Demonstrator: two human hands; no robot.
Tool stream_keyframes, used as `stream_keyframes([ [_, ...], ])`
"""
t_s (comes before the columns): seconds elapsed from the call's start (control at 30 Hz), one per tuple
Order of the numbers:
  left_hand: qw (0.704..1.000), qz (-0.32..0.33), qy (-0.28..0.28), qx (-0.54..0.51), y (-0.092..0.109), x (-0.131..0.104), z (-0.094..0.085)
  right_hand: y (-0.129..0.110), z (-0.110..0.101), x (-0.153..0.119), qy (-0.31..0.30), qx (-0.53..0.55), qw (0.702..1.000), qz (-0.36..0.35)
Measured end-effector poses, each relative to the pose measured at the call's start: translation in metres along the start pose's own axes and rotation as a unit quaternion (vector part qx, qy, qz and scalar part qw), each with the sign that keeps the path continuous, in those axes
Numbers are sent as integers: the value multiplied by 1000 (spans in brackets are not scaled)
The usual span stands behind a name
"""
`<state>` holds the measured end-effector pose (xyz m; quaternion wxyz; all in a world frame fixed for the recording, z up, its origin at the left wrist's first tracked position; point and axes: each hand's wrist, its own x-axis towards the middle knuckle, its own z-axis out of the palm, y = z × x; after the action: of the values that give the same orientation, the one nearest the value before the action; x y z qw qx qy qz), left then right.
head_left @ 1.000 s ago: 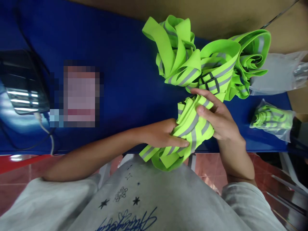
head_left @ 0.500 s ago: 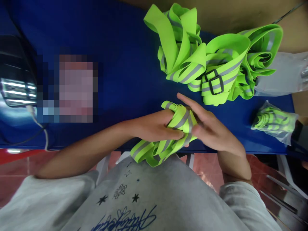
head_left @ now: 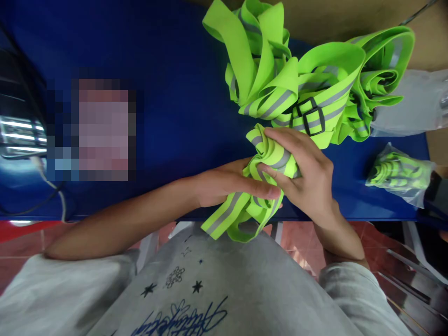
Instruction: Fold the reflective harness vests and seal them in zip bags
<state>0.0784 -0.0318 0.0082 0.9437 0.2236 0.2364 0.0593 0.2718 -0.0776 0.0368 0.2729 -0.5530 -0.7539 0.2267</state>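
A bunched neon-green strap (head_left: 276,156) with grey stripes is between my two hands at the table's front edge. My left hand (head_left: 241,182) grips it from the left, thumb across the front, other fingers mostly hidden beneath. From the right, my right hand (head_left: 304,172) wraps its fingers over the top of the bundle, its thumb pressed on the near side. Loose loops of the strap hang toward my shirt. Just beyond lies a heap of similar green straps (head_left: 259,74), with a black buckle (head_left: 314,120) on its right part.
On the blue table (head_left: 168,107), a clear bag holding folded green straps (head_left: 399,172) lies at right. Plastic packaging (head_left: 409,107) lies behind it. A dark device (head_left: 21,121) with a cable and a blurred-out patch are at left.
My right hand has gone from spread fingers beside the bundle to closed around it. The bundle's top has turned and shifted slightly right and away; its hanging loops have changed shape.
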Motion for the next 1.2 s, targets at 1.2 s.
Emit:
stream_keyframes([
  [1.2, 969, 51, -52, 237, -4, 1, -1, 9, -14, -1, -51, 330, 915, 226],
])
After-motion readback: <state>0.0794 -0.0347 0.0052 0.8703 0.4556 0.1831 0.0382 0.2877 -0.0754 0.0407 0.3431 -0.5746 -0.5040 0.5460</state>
